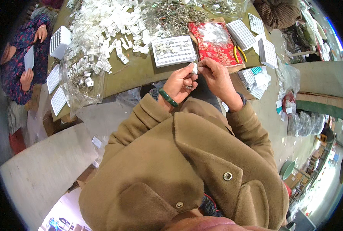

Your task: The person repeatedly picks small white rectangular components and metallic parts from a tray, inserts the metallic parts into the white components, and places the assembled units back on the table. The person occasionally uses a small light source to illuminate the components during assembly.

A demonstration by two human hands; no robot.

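Just in front of the table's near edge, my left hand (180, 82) is closed with a small white plastic piece (195, 69) between thumb and forefinger. A green bangle (168, 97) circles that wrist. My right hand (218, 79) meets it from the right, its thumb and forefinger pinched beside the white piece; whatever those fingertips hold is too small to make out. Right beyond both hands lies a white tray with rows of small holes (175, 61), several of them filled with small pale round parts. A red patterned cloth (222, 57) bears a heap of tiny white pieces (213, 34).
Yellow-handled pliers (240, 54) rest at the cloth's right edge. White plastic housings (106, 23) and metal parts (167, 19) are heaped across the table (131, 73). Stacked trays (241, 34) stand right, above a box of white pieces (255, 82). A co-worker (25, 65) sits left, holding a white tray.
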